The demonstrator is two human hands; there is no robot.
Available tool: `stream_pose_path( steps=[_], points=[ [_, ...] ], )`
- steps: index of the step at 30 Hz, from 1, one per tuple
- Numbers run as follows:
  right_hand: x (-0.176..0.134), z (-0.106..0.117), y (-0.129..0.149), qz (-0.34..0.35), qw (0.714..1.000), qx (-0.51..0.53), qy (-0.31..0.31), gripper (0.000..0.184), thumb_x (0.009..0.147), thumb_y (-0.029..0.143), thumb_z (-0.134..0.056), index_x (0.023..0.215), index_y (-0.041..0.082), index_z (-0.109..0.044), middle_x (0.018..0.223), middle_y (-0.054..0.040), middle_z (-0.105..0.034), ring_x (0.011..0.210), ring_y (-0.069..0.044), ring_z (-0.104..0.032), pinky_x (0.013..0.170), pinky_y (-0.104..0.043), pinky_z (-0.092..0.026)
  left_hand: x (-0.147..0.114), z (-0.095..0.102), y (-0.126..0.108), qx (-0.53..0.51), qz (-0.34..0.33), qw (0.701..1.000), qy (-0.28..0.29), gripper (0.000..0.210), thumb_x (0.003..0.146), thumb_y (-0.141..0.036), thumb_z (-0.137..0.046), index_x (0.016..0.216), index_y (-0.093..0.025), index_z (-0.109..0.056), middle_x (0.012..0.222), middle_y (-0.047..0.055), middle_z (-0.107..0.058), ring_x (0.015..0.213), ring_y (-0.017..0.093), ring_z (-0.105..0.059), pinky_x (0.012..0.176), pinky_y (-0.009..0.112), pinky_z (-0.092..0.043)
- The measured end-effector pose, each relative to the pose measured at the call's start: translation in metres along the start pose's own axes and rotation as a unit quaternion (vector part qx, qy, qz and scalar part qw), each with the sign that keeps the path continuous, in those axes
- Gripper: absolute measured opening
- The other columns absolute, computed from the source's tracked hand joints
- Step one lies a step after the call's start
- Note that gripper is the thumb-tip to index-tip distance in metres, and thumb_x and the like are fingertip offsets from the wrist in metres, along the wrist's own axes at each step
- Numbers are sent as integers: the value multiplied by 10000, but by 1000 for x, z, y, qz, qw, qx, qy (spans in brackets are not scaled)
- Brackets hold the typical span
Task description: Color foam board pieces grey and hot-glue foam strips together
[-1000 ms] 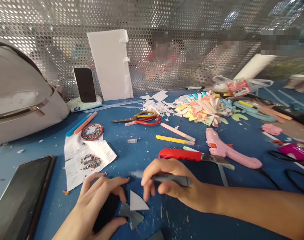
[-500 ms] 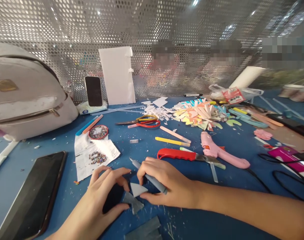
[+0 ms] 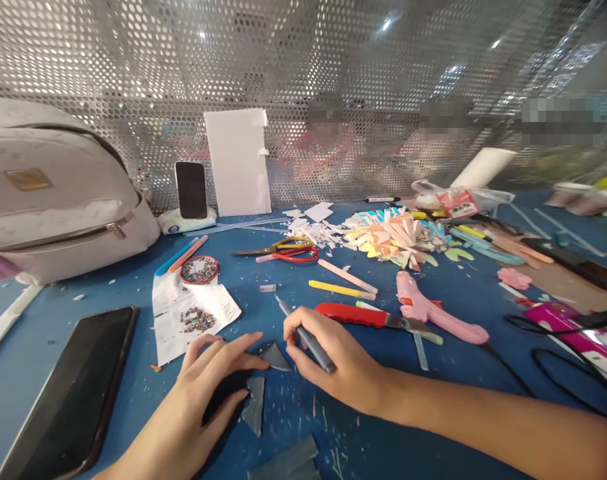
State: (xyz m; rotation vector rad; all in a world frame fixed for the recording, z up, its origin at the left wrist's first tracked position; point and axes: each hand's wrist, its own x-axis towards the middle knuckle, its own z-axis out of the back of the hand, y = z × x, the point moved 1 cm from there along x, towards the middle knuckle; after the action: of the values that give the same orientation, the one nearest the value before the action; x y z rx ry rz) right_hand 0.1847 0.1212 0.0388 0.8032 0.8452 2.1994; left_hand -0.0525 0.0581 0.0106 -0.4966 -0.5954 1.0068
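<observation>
– Starting with the right hand point(image 3: 343, 365)?
– Low in the center of the frame, closed around a gray pen point(image 3: 307, 335) pointed toward the upper left.
– And the left hand point(image 3: 193, 395)?
– Open, left of bottom center, with fingers spread and bent, and fingertips at the left edge of a gray triangular piece point(image 3: 278, 359), between both hands on the blue surface point(image 3: 383, 460).
– Close by?
– Just beside the left thumb, a dark irregular piece point(image 3: 256, 408); at the bottom edge, a larger dark strip point(image 3: 288, 461).
– Farther out?
– Right of center, a red-handled tool point(image 3: 350, 313) and a pink glue gun point(image 3: 443, 319). Left of center, white paper point(image 3: 167, 327) under small beads point(image 3: 197, 320); lower left, a dark phone point(image 3: 76, 390).
– Toward the back?
– Above center, scissors point(image 3: 274, 251), then colored strips point(image 3: 393, 237); upper left, a pale backpack point(image 3: 58, 200).
</observation>
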Motion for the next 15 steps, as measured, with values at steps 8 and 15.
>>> stream_pose_path(
  steps=[8, 15],
  points=[
    [-4, 7, -3, 75, 978, 186, 49, 427, 1087, 426, -346, 825, 185, -581, 597, 52, -472, 485, -87, -455, 583, -241, -407, -4, 5, -4, 42, 34, 998, -43, 889, 755, -425, -887, 1456, -405, -340, 1156, -13, -690, 1101, 271, -614, 1127, 443, -301],
    [-3, -5, -9, 125, 983, 95, 95, 314, 976, 457, -381, 925, 198, -551, 743, -2, -554, 638, -141, -495, 625, -260, -421, 0, 5, 0, 25, 54, 998, -14, 994, 704, -153, -864, 1462, -456, -297, 1061, -78, -691, 1089, 244, -619, 1099, 366, -308]
  ],
)
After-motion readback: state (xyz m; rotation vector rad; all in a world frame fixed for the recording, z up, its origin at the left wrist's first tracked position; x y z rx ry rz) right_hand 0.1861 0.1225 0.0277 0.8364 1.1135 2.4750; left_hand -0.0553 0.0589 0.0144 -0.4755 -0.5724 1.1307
